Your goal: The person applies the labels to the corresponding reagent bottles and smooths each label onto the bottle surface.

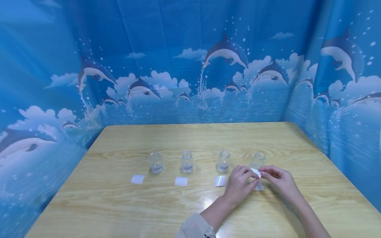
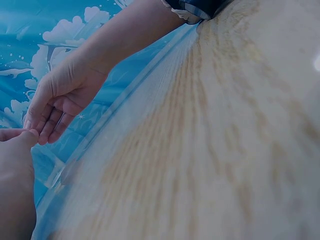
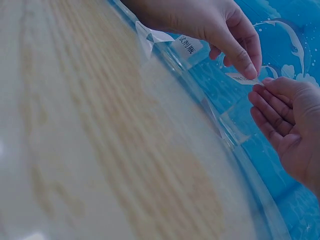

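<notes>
Between my two hands is a small white label (image 1: 256,172), and its printed characters show in the right wrist view. My left hand (image 1: 239,185) pinches one end of the label (image 3: 242,78) between thumb and finger. At the opposite end, my right hand (image 1: 279,181) pinches it too; its other fingers are loosely bent. Just behind the hands stands a clear glass bottle (image 1: 258,158), its lower part hidden. Below the label, a pale paper square (image 1: 259,186) lies on the table, partly covered by the left hand.
Several more clear bottles stand left in a row, including a glass bottle (image 1: 223,161) with dark lettering low down. White squares lie before them, such as a glossy square (image 1: 220,180). Blue dolphin-print curtains (image 1: 166,59) hang around the wooden table (image 1: 119,211).
</notes>
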A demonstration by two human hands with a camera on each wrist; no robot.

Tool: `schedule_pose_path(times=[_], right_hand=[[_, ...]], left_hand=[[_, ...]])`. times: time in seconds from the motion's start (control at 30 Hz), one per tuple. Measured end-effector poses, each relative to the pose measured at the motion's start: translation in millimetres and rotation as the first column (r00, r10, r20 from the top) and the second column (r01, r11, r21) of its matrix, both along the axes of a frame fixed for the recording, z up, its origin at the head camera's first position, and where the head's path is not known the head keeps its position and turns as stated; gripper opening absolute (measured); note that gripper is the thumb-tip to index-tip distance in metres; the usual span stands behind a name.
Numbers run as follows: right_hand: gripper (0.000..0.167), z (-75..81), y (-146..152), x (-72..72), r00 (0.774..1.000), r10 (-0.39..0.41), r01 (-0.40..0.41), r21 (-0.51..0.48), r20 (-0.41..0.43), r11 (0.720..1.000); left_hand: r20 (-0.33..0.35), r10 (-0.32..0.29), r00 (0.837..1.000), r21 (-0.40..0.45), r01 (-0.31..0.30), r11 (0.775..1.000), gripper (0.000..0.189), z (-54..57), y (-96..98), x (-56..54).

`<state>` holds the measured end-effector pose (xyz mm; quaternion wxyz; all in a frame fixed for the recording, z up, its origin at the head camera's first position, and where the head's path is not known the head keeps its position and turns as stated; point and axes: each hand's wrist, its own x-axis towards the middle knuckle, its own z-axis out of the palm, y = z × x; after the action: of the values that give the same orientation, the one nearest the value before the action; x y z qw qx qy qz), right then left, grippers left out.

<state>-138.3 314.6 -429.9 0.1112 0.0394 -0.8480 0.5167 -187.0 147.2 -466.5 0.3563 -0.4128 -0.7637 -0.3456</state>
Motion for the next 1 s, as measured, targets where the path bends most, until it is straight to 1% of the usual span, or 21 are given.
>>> schedule_pose_path(times=[0.1, 0.2, 0.23, 0.3, 0.33, 0.4, 0.47, 0.5, 0.57, 0.63, 0.67, 0.7, 0.73, 0.77, 0.83, 0.97, 1.0], right_hand=[[0.026, 0.5, -1.0, -0.3, 1.000, 0.001, -0.001, -0.022, -0.006, 1.000], [0.026, 0.4, -1.4, -0.7, 1.000, 0.012, -0.013, -0.051, -0.011, 0.999], [0.027, 0.2, -1.0, -0.9, 1.000, 0.014, -0.015, -0.057, -0.010, 0.998], [0.027, -0.1, -0.5, -0.9, 1.000, 0.023, -0.024, -0.066, -0.009, 0.998], [0.028, -0.4, 0.1, -1.2, 1.000, 0.025, -0.026, -0.069, -0.008, 0.997], [0.028, -0.8, 1.0, -1.5, 1.000, 0.023, -0.024, -0.063, -0.015, 0.998], [0.028, -0.7, 1.5, -1.9, 0.999, 0.016, -0.018, -0.057, -0.036, 0.998], [0.028, -0.9, 1.9, -2.4, 0.999, 0.010, -0.013, -0.061, -0.045, 0.998], [0.028, -1.2, 2.3, -3.1, 0.998, 0.007, -0.012, -0.075, -0.059, 0.997], [0.028, -2.2, 2.8, -3.8, 0.998, 0.014, -0.019, -0.085, -0.056, 0.996], [0.028, -2.8, 3.0, -4.0, 0.999, 0.018, -0.021, -0.089, -0.044, 0.996], [0.029, -3.7, 3.0, -4.1, 0.999, 0.022, -0.025, -0.088, -0.029, 0.996], [0.029, -4.5, 2.9, -4.1, 1.000, 0.026, -0.027, -0.085, -0.013, 0.996], [0.029, -5.4, 2.8, -4.2, 1.000, 0.027, -0.027, -0.080, 0.004, 0.996], [0.030, -6.7, 2.0, -4.3, 1.000, 0.019, -0.017, -0.068, 0.025, 0.998], [0.030, -6.8, 0.8, -4.6, 0.999, -0.021, 0.024, -0.064, 0.042, 0.998], [0.030, -6.3, 1.0, -4.8, 0.999, -0.034, 0.036, -0.059, 0.038, 0.998]], left_hand=[[0.056, -0.019, 0.998, 0.039, 0.017, 0.999, 0.012, 0.8, -0.6, 0.0], [0.115, -0.023, 0.993, 0.091, 0.013, 0.996, 0.010, 1.2, -0.7, 0.5], [0.146, -0.033, 0.989, 0.116, 0.016, 0.993, 0.010, 1.0, -0.5, 0.6], [0.192, -0.032, 0.981, 0.157, 0.002, 0.988, 0.009, 0.7, 0.1, 1.2], [0.224, -0.042, 0.974, 0.182, 0.001, 0.983, 0.009, 0.7, 0.6, 1.5], [0.308, -0.074, 0.948, 0.236, 0.000, 0.972, 0.009, 0.3, 1.9, 2.3], [0.395, -0.126, 0.910, 0.305, 0.000, 0.952, 0.008, 0.8, 3.0, 3.0], [0.441, -0.161, 0.883, 0.344, -0.001, 0.939, 0.008, 1.1, 3.5, 3.3], [0.523, -0.233, 0.820, 0.425, -0.014, 0.905, 0.007, 1.6, 4.6, 3.8], [0.576, -0.291, 0.764, 0.491, -0.039, 0.871, 0.006, 2.1, 5.7, 4.2], [0.595, -0.316, 0.739, 0.519, -0.052, 0.853, 0.006, 2.2, 6.2, 4.1], [0.608, -0.338, 0.718, 0.542, -0.065, 0.838, 0.006, 2.5, 6.5, 4.3], [0.618, -0.354, 0.702, 0.560, -0.076, 0.825, 0.007, 2.9, 6.9, 4.3], [0.625, -0.364, 0.691, 0.570, -0.084, 0.817, 0.007, 3.3, 7.1, 4.5], [0.637, -0.378, 0.672, 0.581, -0.096, 0.808, 0.007, 3.2, 7.4, 4.2], [0.651, -0.384, 0.655, 0.582, -0.105, 0.806, 0.006, 2.8, 7.2, 4.0], [0.658, -0.387, 0.646, 0.580, -0.107, 0.808, 0.006, 2.4, 7.4, 3.8]])
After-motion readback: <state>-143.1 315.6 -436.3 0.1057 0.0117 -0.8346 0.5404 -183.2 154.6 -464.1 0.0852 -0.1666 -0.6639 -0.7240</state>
